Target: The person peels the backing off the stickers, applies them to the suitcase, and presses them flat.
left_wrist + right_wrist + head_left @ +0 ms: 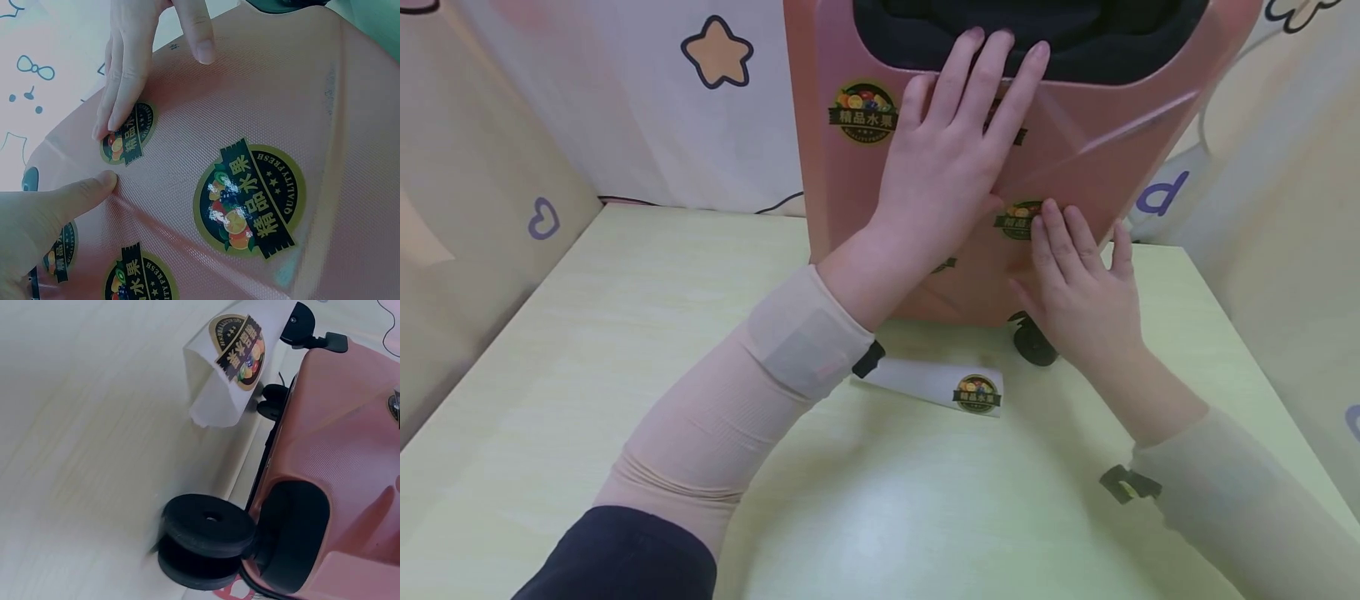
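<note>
A pink hard-shell suitcase (846, 187) stands upright, bearing several round fruit stickers. My left hand (943, 154) lies against its front with fingers extended, their tips reaching the black panel (1075, 50). That hand partly covers one sticker (1019, 136); another sticker (864, 112) shows whole to its left. Lower on the right, my right hand (1090, 292) touches a sticker (1015, 220) with straight fingertips, covering its right side. In the left wrist view, the right hand's fingers (125, 87) rest on that sticker, and my left thumb (81, 197) touches the shell nearby.
A curled white sticker sheet (925, 385) with one visible fruit sticker (977, 394) lies on the pale table (625, 333) before the suitcase. Black caster wheels (209, 525) support the suitcase. Patterned fabric walls (647, 108) surround the table's back and sides.
</note>
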Action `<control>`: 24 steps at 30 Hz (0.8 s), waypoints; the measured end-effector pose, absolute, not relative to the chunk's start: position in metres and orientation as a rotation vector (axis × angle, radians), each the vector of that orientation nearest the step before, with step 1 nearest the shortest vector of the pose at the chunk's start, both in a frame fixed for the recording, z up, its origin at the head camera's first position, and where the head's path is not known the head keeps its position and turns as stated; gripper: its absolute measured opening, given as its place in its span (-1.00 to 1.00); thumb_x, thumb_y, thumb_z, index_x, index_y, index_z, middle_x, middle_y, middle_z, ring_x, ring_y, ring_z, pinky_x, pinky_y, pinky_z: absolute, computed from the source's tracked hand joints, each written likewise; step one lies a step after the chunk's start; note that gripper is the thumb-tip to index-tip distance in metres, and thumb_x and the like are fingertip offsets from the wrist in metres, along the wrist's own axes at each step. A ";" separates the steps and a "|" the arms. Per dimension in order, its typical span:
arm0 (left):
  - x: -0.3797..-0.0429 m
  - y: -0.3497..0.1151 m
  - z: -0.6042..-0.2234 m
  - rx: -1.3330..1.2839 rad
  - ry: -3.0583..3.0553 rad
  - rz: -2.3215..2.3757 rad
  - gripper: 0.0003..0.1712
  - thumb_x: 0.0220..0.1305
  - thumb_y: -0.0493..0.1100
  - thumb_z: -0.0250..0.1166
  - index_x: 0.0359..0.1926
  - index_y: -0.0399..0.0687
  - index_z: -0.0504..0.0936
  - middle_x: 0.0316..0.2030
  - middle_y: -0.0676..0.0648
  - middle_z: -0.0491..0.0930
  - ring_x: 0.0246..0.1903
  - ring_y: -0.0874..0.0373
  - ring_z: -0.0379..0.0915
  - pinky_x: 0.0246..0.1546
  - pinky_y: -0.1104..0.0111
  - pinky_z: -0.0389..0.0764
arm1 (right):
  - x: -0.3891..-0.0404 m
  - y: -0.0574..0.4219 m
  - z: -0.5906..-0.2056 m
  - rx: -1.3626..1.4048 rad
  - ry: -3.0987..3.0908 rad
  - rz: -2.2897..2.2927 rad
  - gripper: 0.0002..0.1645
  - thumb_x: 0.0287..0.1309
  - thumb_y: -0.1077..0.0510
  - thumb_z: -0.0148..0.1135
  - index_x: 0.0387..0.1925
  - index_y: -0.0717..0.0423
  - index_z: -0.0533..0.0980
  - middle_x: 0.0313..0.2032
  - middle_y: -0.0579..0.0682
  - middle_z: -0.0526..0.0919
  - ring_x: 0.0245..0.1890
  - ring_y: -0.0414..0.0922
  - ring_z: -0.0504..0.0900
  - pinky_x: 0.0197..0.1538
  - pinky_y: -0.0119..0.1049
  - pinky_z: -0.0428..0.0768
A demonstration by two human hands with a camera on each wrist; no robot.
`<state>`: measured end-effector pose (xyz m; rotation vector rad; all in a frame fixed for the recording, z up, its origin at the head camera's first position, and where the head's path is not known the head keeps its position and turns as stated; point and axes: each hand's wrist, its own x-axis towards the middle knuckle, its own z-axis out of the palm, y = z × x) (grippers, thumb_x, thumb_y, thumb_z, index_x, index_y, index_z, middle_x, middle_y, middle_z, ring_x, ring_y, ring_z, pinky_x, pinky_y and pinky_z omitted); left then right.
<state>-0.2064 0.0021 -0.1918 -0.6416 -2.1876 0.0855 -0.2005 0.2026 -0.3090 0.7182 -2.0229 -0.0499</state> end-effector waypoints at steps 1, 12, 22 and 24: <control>-0.206 0.003 -0.192 -0.642 -2.189 0.084 0.08 0.03 0.33 0.25 0.43 -0.05 0.02 0.38 -0.19 0.02 0.36 -0.08 -0.17 0.23 0.12 0.00 | -0.200 0.205 -0.310 0.708 -2.026 -0.050 -0.30 0.37 -0.14 -0.19 0.38 0.14 0.12 0.42 -0.06 0.01 0.41 -0.14 -0.05 0.32 0.09 -0.09; -0.207 0.004 -0.192 -0.627 -2.230 0.067 0.10 0.05 0.33 0.25 0.44 -0.06 -0.03 0.39 -0.19 -0.01 0.37 -0.09 -0.22 0.33 0.05 -0.26 | -0.193 0.194 -0.314 0.757 -2.127 -0.061 -0.27 0.41 -0.16 -0.32 0.38 0.25 0.07 0.42 0.07 -0.02 0.41 -0.05 -0.08 0.32 0.16 -0.10; -0.207 0.005 -0.193 -0.629 -2.208 0.090 0.06 0.09 0.33 0.20 0.44 -0.08 -0.02 0.37 -0.21 0.01 0.37 -0.12 -0.19 0.32 0.01 -0.27 | -0.196 0.183 -0.311 0.827 -2.067 -0.109 -0.28 0.28 -0.05 -0.03 0.35 0.25 0.15 0.39 0.05 0.10 0.39 -0.03 0.02 0.31 0.16 -0.05; -0.207 0.005 -0.192 -0.630 -2.205 0.088 0.07 0.08 0.32 0.21 0.44 -0.08 -0.02 0.37 -0.22 0.01 0.37 -0.12 -0.19 0.32 0.01 -0.28 | -0.196 0.185 -0.309 0.808 -2.060 -0.094 -0.29 0.30 -0.04 -0.04 0.36 0.22 0.14 0.39 0.02 0.09 0.39 -0.04 0.03 0.31 0.15 -0.06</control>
